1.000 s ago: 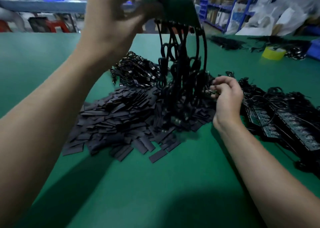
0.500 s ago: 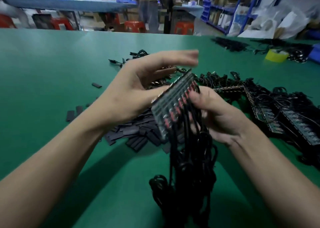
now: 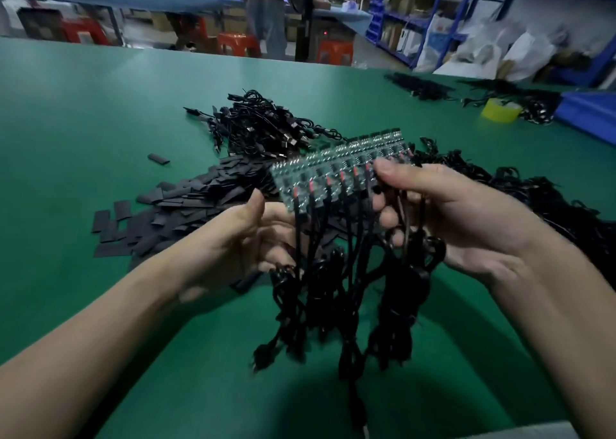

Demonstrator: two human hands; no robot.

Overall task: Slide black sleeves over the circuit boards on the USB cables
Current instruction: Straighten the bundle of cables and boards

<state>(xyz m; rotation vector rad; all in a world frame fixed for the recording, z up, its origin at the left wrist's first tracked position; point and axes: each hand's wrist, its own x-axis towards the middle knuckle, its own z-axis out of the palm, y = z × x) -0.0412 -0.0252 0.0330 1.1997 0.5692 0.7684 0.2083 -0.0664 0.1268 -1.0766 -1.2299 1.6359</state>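
Note:
A strip of joined green circuit boards (image 3: 336, 168) is held above the green table (image 3: 83, 111), with several black USB cables (image 3: 336, 292) hanging from it in coiled bundles. My right hand (image 3: 466, 218) pinches the strip's right end, thumb on top. My left hand (image 3: 243, 238) sits under the strip's left end, palm up, fingers cupped around the top of the cables. A heap of flat black sleeves (image 3: 186, 205) lies on the table just behind my left hand.
A tangle of black USB cables (image 3: 263, 128) lies beyond the sleeves, and more cables with board strips (image 3: 546, 205) are piled on the right. A yellow tape roll (image 3: 500, 110) and a blue bin (image 3: 590, 115) stand far right. A person (image 3: 266, 15) stands beyond the table.
The board strip came down from high up to chest height and turned flatter. My right hand took hold of its right end; my left hand dropped under its left end.

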